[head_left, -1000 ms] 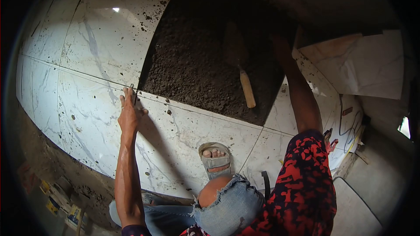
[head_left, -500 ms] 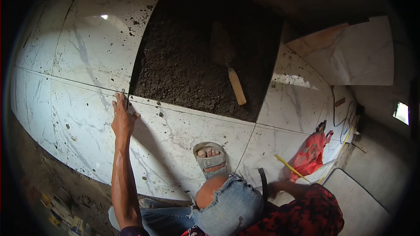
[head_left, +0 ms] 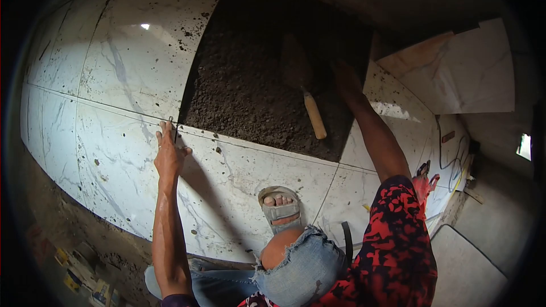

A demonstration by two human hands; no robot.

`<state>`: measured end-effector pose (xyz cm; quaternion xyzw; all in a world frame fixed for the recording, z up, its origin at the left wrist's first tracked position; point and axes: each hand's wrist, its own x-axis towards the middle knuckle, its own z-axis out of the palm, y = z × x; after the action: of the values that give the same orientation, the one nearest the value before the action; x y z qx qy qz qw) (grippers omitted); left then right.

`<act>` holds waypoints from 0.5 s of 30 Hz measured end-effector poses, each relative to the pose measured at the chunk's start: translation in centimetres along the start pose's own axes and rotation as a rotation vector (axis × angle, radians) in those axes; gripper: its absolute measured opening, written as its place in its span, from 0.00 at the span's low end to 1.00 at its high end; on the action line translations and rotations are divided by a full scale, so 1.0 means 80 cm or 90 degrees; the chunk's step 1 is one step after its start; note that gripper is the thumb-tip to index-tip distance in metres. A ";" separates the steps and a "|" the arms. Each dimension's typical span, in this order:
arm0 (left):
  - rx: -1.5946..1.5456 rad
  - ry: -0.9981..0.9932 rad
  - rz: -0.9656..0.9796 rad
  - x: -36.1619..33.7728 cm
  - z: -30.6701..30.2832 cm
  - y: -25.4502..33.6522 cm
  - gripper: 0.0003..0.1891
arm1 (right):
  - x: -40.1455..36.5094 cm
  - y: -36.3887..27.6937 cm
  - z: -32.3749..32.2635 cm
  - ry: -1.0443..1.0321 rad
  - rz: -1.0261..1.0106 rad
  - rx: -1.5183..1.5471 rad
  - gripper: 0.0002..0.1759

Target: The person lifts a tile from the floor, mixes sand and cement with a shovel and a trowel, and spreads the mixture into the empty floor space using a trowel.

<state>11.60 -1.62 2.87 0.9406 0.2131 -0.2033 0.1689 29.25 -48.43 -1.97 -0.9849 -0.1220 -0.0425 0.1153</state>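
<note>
My left hand (head_left: 169, 152) rests on the marbled white floor tile (head_left: 244, 162), fingers stretched out and thumb apart. Its fingertips are at a small thin metal piece (head_left: 171, 119) by the corner of the dirt patch, too small to name. My right hand (head_left: 345, 79) reaches into the shadow at the right side of the dark, crumbly dirt bed (head_left: 239, 91). Its fingers are too dim to make out. To the left of that hand lies a trowel (head_left: 314, 115), its wooden handle toward me and its blade dim on the dirt.
More marbled tiles (head_left: 131, 51) surround the bed, with crumbs scattered over them. A loose cut tile (head_left: 475, 71) leans at the right. A red bag (head_left: 422, 186) lies partly behind my right sleeve. My sandalled foot (head_left: 280, 207) stands on the front tile.
My right hand has moved from beside my knee up and forward to the right side of the dirt bed. My left hand keeps its place; the whole view has shifted slightly.
</note>
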 end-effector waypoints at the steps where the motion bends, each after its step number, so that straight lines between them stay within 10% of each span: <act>1: -0.003 -0.005 -0.002 -0.001 0.001 -0.001 0.49 | 0.005 -0.004 0.007 -0.091 0.077 -0.003 0.18; 4: -0.016 -0.009 -0.012 -0.003 -0.003 0.002 0.50 | 0.029 -0.004 0.005 -0.244 0.172 -0.046 0.19; 15: -0.028 -0.020 0.010 0.001 0.001 -0.005 0.52 | 0.054 -0.022 -0.002 -0.137 0.004 0.095 0.18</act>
<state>11.46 -1.30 2.67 0.9349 0.2074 -0.2120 0.1947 32.98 -45.77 -0.97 -0.9728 -0.1334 0.0730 0.1746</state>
